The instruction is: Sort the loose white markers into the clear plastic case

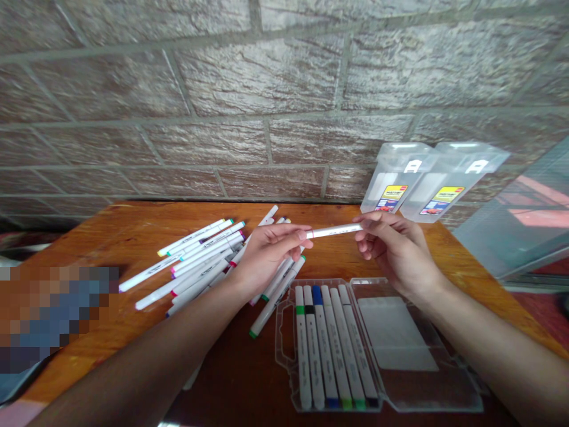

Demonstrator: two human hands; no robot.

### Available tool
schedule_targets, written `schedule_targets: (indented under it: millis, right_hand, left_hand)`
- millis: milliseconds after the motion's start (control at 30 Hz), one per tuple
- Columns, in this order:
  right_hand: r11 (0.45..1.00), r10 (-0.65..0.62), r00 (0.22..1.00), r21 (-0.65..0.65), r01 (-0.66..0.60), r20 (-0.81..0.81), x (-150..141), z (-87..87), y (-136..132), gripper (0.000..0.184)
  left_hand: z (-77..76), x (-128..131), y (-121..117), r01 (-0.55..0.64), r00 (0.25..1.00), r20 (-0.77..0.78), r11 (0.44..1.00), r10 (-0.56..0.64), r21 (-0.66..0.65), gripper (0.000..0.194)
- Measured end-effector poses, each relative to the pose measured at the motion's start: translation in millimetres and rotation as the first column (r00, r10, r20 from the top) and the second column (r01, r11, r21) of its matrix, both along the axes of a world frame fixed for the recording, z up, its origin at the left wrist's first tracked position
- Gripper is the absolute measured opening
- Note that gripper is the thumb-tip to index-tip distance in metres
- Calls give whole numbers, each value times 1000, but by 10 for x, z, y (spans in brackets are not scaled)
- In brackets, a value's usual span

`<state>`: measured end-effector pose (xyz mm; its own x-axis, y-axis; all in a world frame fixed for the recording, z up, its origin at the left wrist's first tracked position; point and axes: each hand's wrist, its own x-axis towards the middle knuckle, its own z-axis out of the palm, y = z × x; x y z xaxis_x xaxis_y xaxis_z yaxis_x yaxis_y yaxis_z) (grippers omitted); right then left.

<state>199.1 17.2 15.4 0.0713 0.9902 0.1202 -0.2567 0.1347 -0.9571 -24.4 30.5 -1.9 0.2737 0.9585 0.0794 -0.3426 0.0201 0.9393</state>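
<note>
A white marker (pixel 334 230) with a thin pink ring near its left end is held level between my two hands. The fingers of my left hand (pixel 273 246) pinch its left end, and my right hand (pixel 395 243) pinches the other end. Below them lies an open clear plastic case (pixel 284 350), where several white markers (pixel 335 350) stand side by side in the left half. Green, black and blue bands show on some of them. To the left, a loose pile of white markers (pixel 208 252) with coloured ends spreads over the table, partly hidden behind my left hand and forearm.
Two clear plastic boxes (pixel 438 178) with yellow and blue labels stand at the back right of the wooden table (pixel 133 231), against a brick wall (pixel 258 77). A pixelated dark object (pixel 48 332) sits at the left edge. A glassy panel (pixel 524 207) is at far right.
</note>
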Motion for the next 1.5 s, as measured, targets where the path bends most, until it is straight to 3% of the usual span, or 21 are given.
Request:
schedule_targets:
  millis: [433, 1167, 1300, 1500]
  right_hand:
    - [986, -8, 982, 167, -24, 189, -5, -27, -60, 12]
    - [985, -15, 971, 171, -27, 239, 2, -36, -43, 12]
    - [974, -41, 929, 222, -45, 369, -12, -38, -42, 13]
    - [943, -152, 815, 328, -49, 559, -52, -64, -75, 12]
  left_hand:
    - [-101, -39, 51, -21, 989, -146, 997, 31, 69, 21]
    - [4, -13, 2, -49, 982, -178, 993, 67, 105, 20]
    - [2, -7, -9, -100, 952, -265, 975, 152, 199, 22]
    - [-66, 7, -27, -74, 938, -297, 942, 177, 326, 21]
